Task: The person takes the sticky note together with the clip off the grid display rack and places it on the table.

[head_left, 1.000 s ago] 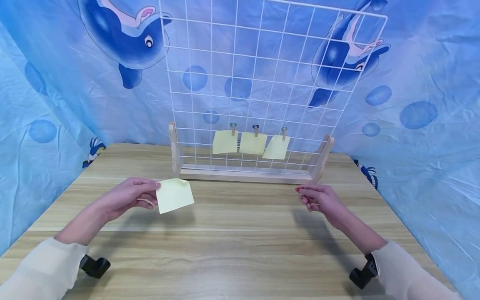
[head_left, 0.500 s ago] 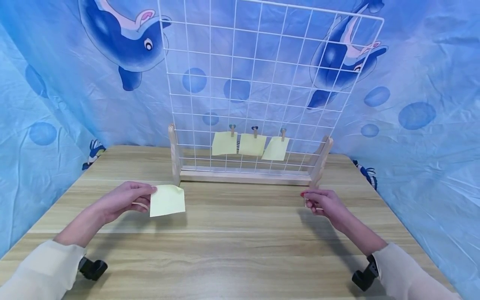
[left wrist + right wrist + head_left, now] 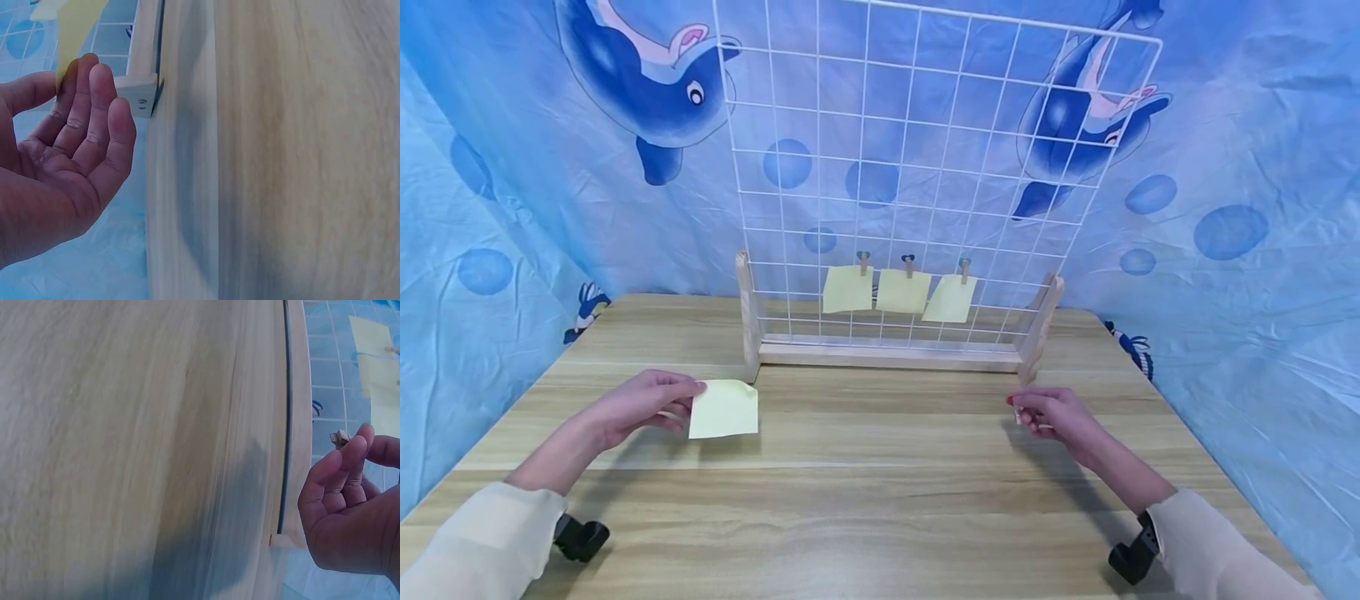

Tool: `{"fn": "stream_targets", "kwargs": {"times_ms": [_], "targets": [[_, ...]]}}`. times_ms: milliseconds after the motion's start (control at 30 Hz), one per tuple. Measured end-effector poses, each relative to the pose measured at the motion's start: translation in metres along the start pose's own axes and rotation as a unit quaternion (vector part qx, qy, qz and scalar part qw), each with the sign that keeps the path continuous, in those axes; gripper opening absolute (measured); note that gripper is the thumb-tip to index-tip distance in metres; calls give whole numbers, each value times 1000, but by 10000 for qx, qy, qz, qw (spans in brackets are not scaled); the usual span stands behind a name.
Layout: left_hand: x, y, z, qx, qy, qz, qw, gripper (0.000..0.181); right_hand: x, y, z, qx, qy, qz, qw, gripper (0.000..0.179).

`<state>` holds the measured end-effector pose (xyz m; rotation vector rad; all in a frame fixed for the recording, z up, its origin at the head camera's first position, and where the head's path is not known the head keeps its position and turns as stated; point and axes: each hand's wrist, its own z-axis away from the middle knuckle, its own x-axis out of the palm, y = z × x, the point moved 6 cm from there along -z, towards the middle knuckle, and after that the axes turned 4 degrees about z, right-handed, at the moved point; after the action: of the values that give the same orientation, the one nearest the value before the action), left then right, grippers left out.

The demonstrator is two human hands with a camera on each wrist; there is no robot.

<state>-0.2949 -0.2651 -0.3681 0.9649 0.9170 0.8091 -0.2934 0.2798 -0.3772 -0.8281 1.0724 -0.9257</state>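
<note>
My left hand (image 3: 638, 408) pinches a pale yellow sticky note (image 3: 724, 410) by its left edge, above the table at left. In the left wrist view the note (image 3: 76, 34) is between thumb and forefinger, the other fingers loosely bent. My right hand (image 3: 1063, 423), at right, pinches a small wooden clothespin (image 3: 339, 439) with a red top. Between and beyond the hands stands a white wire grid (image 3: 925, 200). Three yellow notes hang low on it: a left note (image 3: 847, 290), a middle note (image 3: 903, 292) and a tilted right note (image 3: 950, 299), each under a wooden clothespin (image 3: 965, 270).
The grid stands in a wooden base (image 3: 887, 357) with two uprights, on a wood-grain table (image 3: 880, 500). A blue curtain (image 3: 1240, 150) with printed dolphins surrounds the table's back and sides. Both wrists wear a black camera (image 3: 580, 537).
My left hand has drawn back left and down with the sticky note. The right hand has moved slightly right and down with the clothespin. The hanging notes stay on the grid.
</note>
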Motion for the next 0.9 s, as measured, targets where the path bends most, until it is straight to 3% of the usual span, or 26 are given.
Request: {"fn": "stream_targets", "kwargs": {"times_ms": [300, 600, 900], "targets": [[-2, -7, 1, -161, 98, -437, 9989, 37, -10, 17, -4, 349, 12, 329, 9988, 43], [-2, -17, -5, -248, 174, -642, 9975, 34, -17, 29, -4, 404, 72, 510, 9979, 40], [-1, -22, -8, -292, 257, -708, 9967, 55, -20, 43, -8, 636, 142, 269, 9975, 42]]}}
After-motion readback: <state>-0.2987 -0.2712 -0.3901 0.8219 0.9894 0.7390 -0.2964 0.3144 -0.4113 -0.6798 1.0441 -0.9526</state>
